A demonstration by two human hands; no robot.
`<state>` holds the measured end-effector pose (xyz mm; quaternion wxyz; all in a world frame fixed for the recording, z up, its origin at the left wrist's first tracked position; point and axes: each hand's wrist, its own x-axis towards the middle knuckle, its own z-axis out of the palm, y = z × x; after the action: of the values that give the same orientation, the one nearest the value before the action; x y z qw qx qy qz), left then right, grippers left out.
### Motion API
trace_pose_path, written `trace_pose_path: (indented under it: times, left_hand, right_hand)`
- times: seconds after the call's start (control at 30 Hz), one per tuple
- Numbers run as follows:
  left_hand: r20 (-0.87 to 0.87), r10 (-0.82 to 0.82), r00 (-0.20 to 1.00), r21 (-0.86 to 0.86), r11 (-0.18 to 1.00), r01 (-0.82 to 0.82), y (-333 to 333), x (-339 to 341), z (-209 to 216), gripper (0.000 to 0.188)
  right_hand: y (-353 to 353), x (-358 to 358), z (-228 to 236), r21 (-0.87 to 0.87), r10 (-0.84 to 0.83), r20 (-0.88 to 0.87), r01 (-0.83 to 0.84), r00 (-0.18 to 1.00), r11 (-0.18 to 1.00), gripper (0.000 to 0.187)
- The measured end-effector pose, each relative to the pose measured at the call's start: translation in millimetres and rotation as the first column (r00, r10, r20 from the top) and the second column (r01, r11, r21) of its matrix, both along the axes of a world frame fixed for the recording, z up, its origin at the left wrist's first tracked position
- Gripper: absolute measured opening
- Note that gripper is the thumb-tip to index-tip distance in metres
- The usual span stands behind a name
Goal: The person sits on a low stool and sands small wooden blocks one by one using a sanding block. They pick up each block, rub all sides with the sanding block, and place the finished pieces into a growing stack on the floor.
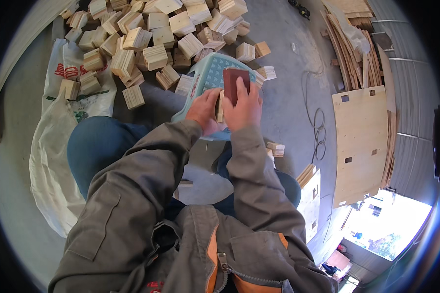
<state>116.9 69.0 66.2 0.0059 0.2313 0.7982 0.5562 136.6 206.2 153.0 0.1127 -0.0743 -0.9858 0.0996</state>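
Observation:
A light-blue plastic stool [211, 73] with a patterned top stands between my knees. Over its top, my left hand [205, 113] is closed round a small pale wooden block [220, 108], which is mostly hidden by my hands. My right hand [245, 108] grips a reddish-brown sanding block [233, 82], tilted upright, with the fingers laid along its face. The sanding block is right beside the wooden block; whether they touch I cannot tell. My right hand is slightly blurred.
Many loose wooden blocks [156, 57] lie heaped beyond the stool and to its left. A white woven sack [54, 161] is spread at my left. On the right are a coiled cable [319, 129], a plywood panel [361, 146] and stacked boards [349, 53]. A few blocks [276, 149] sit near my right knee.

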Motion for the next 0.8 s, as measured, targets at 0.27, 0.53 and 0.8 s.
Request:
trace_pose_path:
  times: [0.27,0.53,0.8]
  left_hand:
    - [-0.024,0.022,0.999,-0.005,1.000,-0.022,4.7,0.7,-2.6,0.085]
    - [-0.030,0.046,0.998,0.001,0.999,-0.046,6.0,1.4,-12.9,0.100]
    - [0.007,0.029,1.000,-0.038,0.999,-0.029,4.3,5.1,4.4,0.110]
  right_hand:
    - [-22.9,136.8,12.8,-0.079,0.104,-0.062,-0.108,0.993,0.991,0.082]
    - [-7.6,55.7,1.0,-0.030,0.098,-0.132,-0.103,0.986,0.994,0.074]
    - [17.7,-48.3,5.1,-0.049,-0.082,0.033,0.084,0.996,0.995,0.075]
